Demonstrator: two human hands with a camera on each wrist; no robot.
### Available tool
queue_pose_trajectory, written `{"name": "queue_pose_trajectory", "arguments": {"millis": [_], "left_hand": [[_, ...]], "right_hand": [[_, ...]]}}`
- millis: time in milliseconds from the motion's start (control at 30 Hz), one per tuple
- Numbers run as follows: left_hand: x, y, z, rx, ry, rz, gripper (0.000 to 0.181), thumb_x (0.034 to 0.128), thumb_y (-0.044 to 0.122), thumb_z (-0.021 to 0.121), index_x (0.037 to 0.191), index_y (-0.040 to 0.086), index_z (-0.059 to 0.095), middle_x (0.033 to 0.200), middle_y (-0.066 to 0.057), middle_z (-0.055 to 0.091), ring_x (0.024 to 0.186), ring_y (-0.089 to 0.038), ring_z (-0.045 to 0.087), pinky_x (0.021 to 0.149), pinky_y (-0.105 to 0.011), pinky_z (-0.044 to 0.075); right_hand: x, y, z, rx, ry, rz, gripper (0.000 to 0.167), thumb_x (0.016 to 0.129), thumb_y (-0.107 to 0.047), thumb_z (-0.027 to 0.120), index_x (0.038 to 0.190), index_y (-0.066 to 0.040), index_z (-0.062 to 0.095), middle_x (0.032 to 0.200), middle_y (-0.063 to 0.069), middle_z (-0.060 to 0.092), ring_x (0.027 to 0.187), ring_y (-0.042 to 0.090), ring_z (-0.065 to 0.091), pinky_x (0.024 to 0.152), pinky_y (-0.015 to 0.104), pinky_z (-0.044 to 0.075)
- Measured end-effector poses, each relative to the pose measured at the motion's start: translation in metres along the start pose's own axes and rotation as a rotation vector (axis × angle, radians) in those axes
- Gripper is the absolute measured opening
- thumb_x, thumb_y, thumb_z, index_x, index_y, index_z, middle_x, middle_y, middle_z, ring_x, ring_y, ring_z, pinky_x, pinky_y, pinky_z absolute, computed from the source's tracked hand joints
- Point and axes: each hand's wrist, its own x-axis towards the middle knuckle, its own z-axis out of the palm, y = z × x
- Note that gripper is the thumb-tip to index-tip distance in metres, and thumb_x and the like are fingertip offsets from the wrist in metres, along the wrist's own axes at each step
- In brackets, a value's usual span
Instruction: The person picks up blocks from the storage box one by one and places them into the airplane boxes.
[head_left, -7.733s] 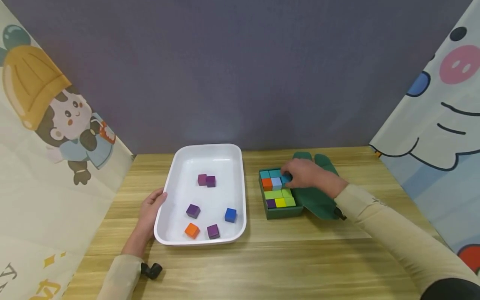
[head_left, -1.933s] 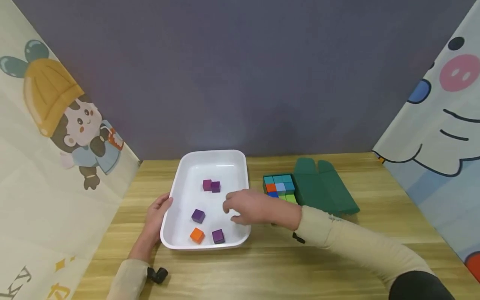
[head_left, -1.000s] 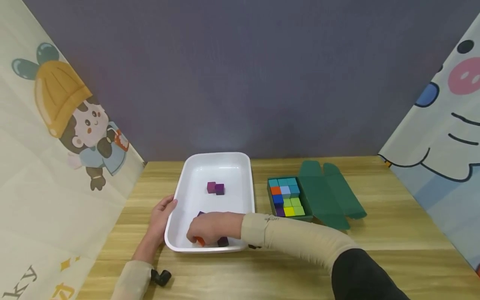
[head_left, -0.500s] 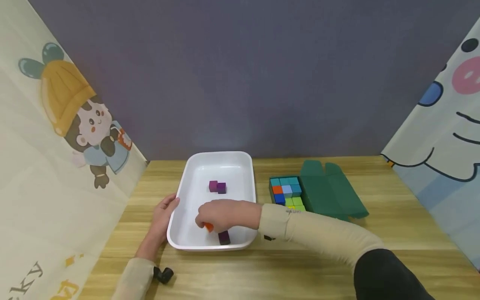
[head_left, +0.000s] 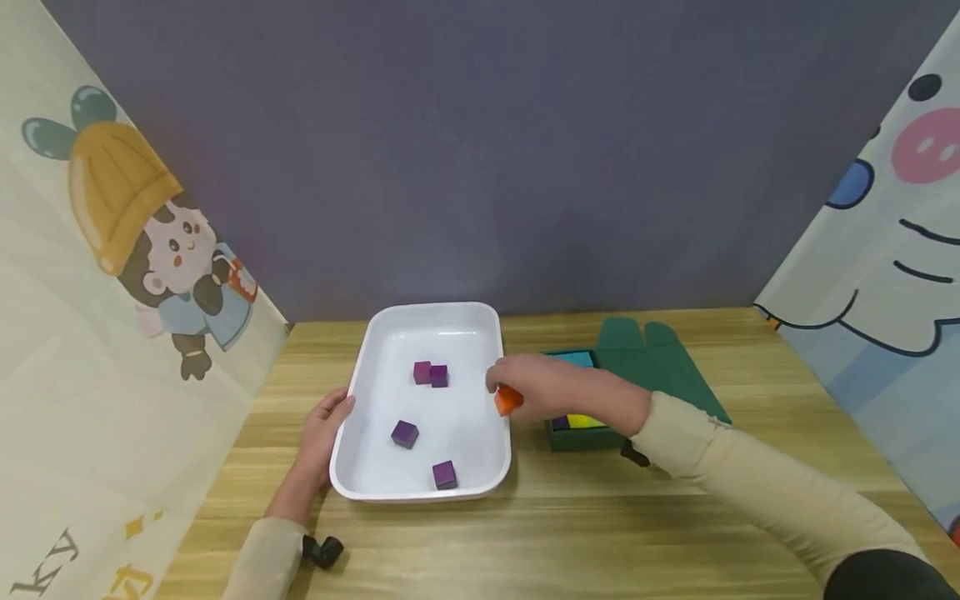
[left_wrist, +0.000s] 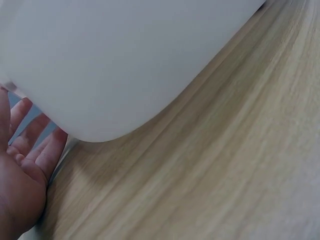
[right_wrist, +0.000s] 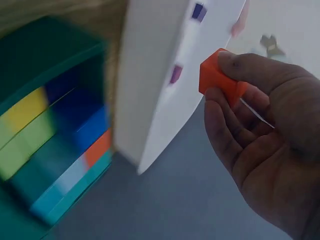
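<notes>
My right hand (head_left: 536, 385) pinches an orange cube (head_left: 507, 401) between thumb and fingers, above the right rim of the white tray (head_left: 420, 494). The right wrist view shows the orange cube (right_wrist: 220, 75) at the fingertips. My left hand (head_left: 318, 429) holds the tray's left rim, with the thumb at the edge and the fingers (left_wrist: 35, 132) against the outer wall. Inside the tray lie a magenta cube (head_left: 422, 372) touching a purple cube (head_left: 438, 377), and two more purple cubes nearer me. Partly hidden behind my right hand is the green box (head_left: 581, 441), holding several coloured cubes.
The box's green lid (head_left: 667, 367) lies folded open to its right. A wooden table (head_left: 525, 542) bears everything, and a dark grey panel (head_left: 480, 167) stands behind it. Printed cloths flank the table on the left and right.
A blue cube went from the tray to the box earlier. Since then my right hand has picked the orange cube from the tray and carried it rightward. My left hand stays on the rim.
</notes>
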Motion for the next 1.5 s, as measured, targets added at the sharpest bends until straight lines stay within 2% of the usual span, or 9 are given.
{"name": "queue_pose_trajectory", "arguments": {"millis": [167,367,467,567,700,900,1167,1367,1500], "left_hand": [[-0.004,0.002,-0.004,-0.013,0.013,0.000,0.050,0.0993,0.032,0.057,0.137,0.001,0.047,0.116,-0.007,0.062,0.092,-0.012,0.064,0.081,-0.029,0.055],[-0.003,0.001,-0.005,-0.031,0.012,0.000,0.050,0.0994,0.030,0.057,0.138,0.001,0.047,0.121,-0.011,0.061,0.094,-0.012,0.064,0.082,-0.029,0.055],[-0.003,0.000,-0.005,-0.034,0.008,-0.004,0.049,0.0998,0.030,0.057,0.139,0.001,0.046,0.123,-0.013,0.060,0.094,-0.013,0.064,0.083,-0.030,0.055],[-0.003,-0.001,-0.006,-0.026,0.008,-0.008,0.049,0.1002,0.030,0.056,0.139,0.002,0.046,0.124,-0.012,0.059,0.095,-0.013,0.063,0.083,-0.030,0.055],[-0.004,-0.003,-0.007,-0.008,0.017,-0.005,0.049,0.1000,0.031,0.056,0.139,0.003,0.047,0.123,-0.011,0.060,0.094,-0.012,0.063,0.082,-0.028,0.055],[-0.005,-0.003,-0.006,0.009,0.026,0.008,0.052,0.0988,0.034,0.058,0.138,0.001,0.048,0.117,-0.007,0.063,0.092,-0.011,0.064,0.081,-0.028,0.056],[-0.001,0.001,-0.002,0.018,0.012,0.019,0.057,0.0969,0.041,0.059,0.138,0.004,0.048,0.125,-0.014,0.058,0.094,-0.013,0.064,0.081,-0.029,0.056],[0.001,0.000,0.000,0.000,0.006,0.036,0.052,0.0990,0.033,0.057,0.138,0.000,0.048,0.123,-0.016,0.059,0.093,-0.015,0.065,0.081,-0.030,0.056],[0.000,-0.002,0.001,0.008,0.009,0.027,0.050,0.0989,0.033,0.058,0.137,0.002,0.049,0.121,-0.012,0.060,0.093,-0.015,0.065,0.081,-0.030,0.056]], "right_hand": [[-0.035,0.030,-0.004,0.045,0.065,0.029,0.020,0.082,-0.005,0.075,0.095,-0.015,0.063,0.088,-0.007,0.054,0.075,0.012,0.050,0.063,0.024,0.049],[-0.065,0.057,-0.005,0.070,0.071,0.132,0.032,0.082,0.005,0.069,0.112,-0.005,0.066,0.099,-0.002,0.057,0.081,0.014,0.052,0.069,0.027,0.051],[-0.072,0.067,-0.003,0.087,0.068,0.188,0.030,0.083,0.004,0.069,0.112,-0.006,0.064,0.103,0.000,0.058,0.082,0.015,0.053,0.070,0.028,0.051],[-0.075,0.073,0.000,0.094,0.076,0.215,0.027,0.084,0.002,0.070,0.108,-0.008,0.063,0.101,0.000,0.058,0.081,0.015,0.052,0.068,0.028,0.050],[-0.072,0.079,0.006,0.067,0.097,0.185,0.026,0.082,0.002,0.072,0.105,-0.008,0.065,0.099,0.001,0.058,0.080,0.015,0.051,0.067,0.029,0.050],[-0.066,0.084,0.016,0.009,0.072,0.194,0.025,0.082,-0.001,0.074,0.105,-0.007,0.066,0.097,0.001,0.056,0.079,0.014,0.051,0.068,0.028,0.051],[-0.064,0.078,0.010,-0.002,0.049,0.182,0.027,0.081,-0.005,0.077,0.106,-0.006,0.067,0.094,-0.001,0.057,0.075,0.012,0.050,0.064,0.026,0.049],[-0.064,0.079,0.010,-0.014,0.030,0.191,0.021,0.081,-0.003,0.077,0.097,-0.009,0.065,0.085,-0.002,0.052,0.070,0.013,0.046,0.061,0.027,0.046],[-0.062,0.082,0.019,-0.011,0.026,0.183,0.020,0.081,-0.003,0.076,0.097,-0.008,0.066,0.086,-0.002,0.056,0.071,0.013,0.047,0.062,0.028,0.046]]}}
